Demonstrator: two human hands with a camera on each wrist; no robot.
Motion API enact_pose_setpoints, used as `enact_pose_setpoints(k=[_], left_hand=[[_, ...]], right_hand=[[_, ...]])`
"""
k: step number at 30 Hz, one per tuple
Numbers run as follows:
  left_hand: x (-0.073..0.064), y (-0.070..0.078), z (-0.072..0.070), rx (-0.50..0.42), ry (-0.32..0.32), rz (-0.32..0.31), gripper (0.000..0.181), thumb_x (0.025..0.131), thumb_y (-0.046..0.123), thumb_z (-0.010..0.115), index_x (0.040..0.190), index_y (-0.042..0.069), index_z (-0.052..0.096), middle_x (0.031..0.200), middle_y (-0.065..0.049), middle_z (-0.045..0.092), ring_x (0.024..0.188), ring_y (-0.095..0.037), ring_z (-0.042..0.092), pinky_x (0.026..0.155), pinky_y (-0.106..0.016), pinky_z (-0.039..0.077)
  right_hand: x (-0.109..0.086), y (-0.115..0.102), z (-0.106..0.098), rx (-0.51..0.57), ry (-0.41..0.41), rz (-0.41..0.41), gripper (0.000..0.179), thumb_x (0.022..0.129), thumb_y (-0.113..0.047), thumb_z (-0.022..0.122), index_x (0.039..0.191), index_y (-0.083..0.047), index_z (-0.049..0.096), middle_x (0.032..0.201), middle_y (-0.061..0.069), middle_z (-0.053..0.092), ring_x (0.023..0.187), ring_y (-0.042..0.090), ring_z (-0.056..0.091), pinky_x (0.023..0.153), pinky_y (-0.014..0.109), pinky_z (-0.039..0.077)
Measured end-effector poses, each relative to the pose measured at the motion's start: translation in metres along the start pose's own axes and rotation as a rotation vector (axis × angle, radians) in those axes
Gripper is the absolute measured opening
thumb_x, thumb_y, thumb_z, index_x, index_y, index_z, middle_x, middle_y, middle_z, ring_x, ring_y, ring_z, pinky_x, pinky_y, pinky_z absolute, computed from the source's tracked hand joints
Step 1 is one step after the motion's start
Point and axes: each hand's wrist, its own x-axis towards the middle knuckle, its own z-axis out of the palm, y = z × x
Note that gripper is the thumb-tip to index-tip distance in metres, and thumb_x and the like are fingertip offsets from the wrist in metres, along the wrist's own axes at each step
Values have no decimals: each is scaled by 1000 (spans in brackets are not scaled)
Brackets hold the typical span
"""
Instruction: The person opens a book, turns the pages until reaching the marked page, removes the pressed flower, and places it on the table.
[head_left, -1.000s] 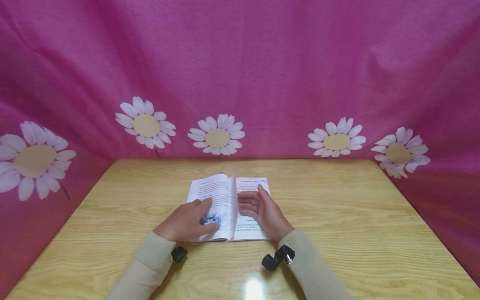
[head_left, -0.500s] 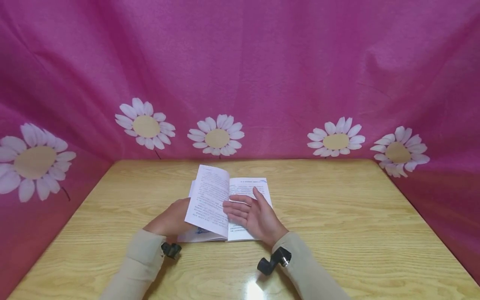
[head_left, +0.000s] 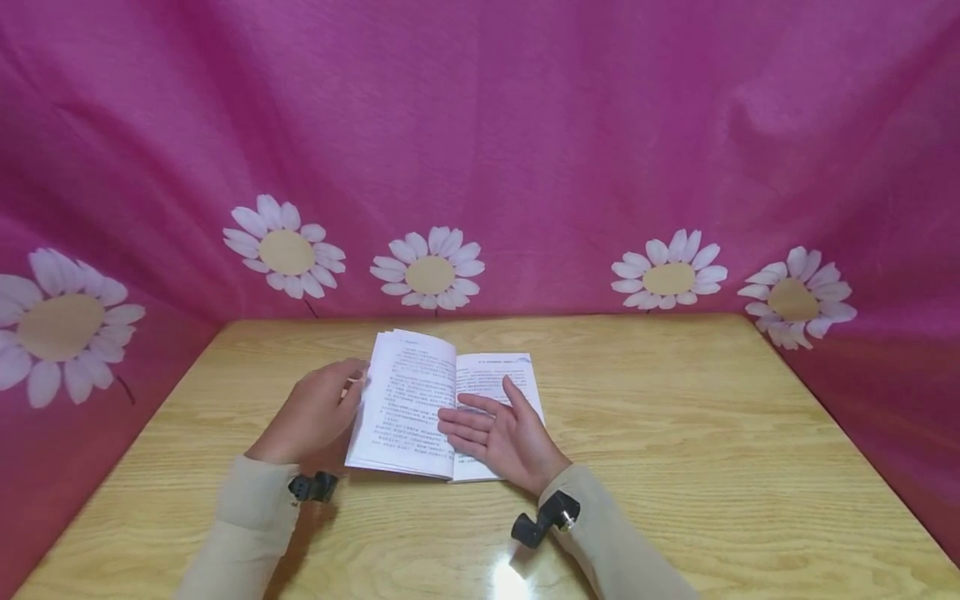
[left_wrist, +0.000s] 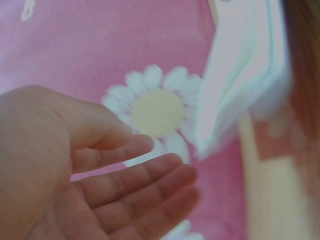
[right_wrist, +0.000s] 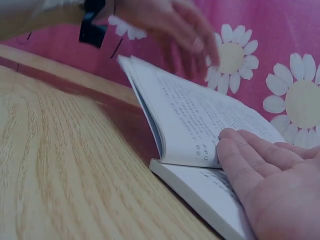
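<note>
A paperback book (head_left: 408,400) lies spread on the table, its pages printed with lines of text. In the right wrist view, the book's left half (right_wrist: 185,110) slants up off the wood, while its right half lies flat. Just off the left edge is my left hand (head_left: 307,412), fingers relaxed; the left wrist view shows the hand (left_wrist: 115,185) holding nothing, with the blurred page edges (left_wrist: 245,65) apart from it. My right hand (head_left: 510,437) lies over the right page, palm partly up, its straight fingertips touching the left leaf near the fold.
The wooden table (head_left: 675,450) extends around the book on all sides. Behind and beside it hangs a pink cloth (head_left: 555,167) with large white daisies (head_left: 431,271). Each wrist carries a small black camera mount (head_left: 543,517).
Upright pages have swung over to the left, covering the blue picture. My left hand has come out from under them and moved left; the right fingers have followed the pages left.
</note>
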Motion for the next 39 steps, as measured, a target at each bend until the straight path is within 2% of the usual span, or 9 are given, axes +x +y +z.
enact_pose_setpoints(k=[3, 8, 11, 14, 17, 21, 26, 34, 39], left_hand=[[-4, 21, 1, 60, 52, 69, 36, 95, 12, 59, 128, -1, 58, 123, -18, 62, 113, -32, 59, 95, -50, 46], [-10, 53, 25, 115, -37, 234, 40, 92, 20, 64, 127, 0, 58, 120, -16, 63, 112, -31, 60, 96, -47, 46], [-15, 60, 41, 167, -58, 300, 41, 90, 23, 66, 123, 1, 59, 118, -15, 63, 108, -31, 60, 89, -46, 50], [-18, 61, 50, 227, -15, 338, 40, 85, 24, 68, 118, 2, 60, 112, -15, 63, 100, -30, 61, 79, -45, 53], [-20, 61, 54, 244, 9, 334, 42, 84, 27, 69, 117, 3, 60, 107, -14, 63, 95, -30, 61, 73, -45, 54], [-19, 62, 58, 239, -35, 300, 50, 84, 35, 70, 122, 5, 59, 102, -11, 61, 87, -27, 59, 66, -43, 52], [-17, 63, 64, 254, -83, 291, 58, 80, 47, 73, 118, 6, 57, 87, -5, 51, 70, -19, 48, 54, -35, 44], [-13, 60, 70, 297, -158, 250, 63, 77, 60, 70, 110, 8, 55, 76, -4, 43, 60, -17, 41, 50, -30, 36], [-12, 61, 72, 307, -138, 256, 73, 74, 63, 71, 118, 8, 56, 75, -7, 45, 58, -19, 42, 49, -32, 37]], right_hand=[[0, -1, 0, 2, 12, 6, 85, 98, -62, 27, 150, 4, 15, 148, 31, 31, 136, 39, 36, 110, 44, 31], [0, 0, 1, 17, 18, 10, 84, 99, -61, 26, 150, 4, 15, 149, 31, 29, 137, 38, 34, 111, 43, 30], [1, 1, 1, 22, 30, 6, 86, 97, -63, 30, 150, 4, 16, 149, 32, 28, 138, 38, 33, 111, 44, 30], [2, 2, 1, 24, 42, 7, 88, 96, -64, 32, 150, 4, 16, 149, 33, 27, 138, 39, 32, 111, 44, 29], [3, 3, 1, 26, 45, 13, 86, 97, -63, 30, 149, 5, 18, 149, 33, 27, 137, 38, 33, 111, 45, 28], [2, -2, -4, 15, 48, 11, 82, 99, -59, 28, 147, 7, 23, 147, 31, 33, 135, 36, 38, 110, 44, 31], [-4, -18, -24, 2, 100, -83, 74, 103, -49, 33, 145, 11, 26, 148, 32, 30, 137, 39, 34, 109, 43, 33], [-25, -52, -61, -26, 343, -322, 60, 104, -36, 40, 140, 11, 33, 148, 32, 29, 138, 39, 32, 107, 40, 36], [-30, -61, -67, -88, 437, -332, 59, 104, -34, 38, 143, 10, 32, 148, 29, 31, 138, 36, 34, 107, 36, 36]])
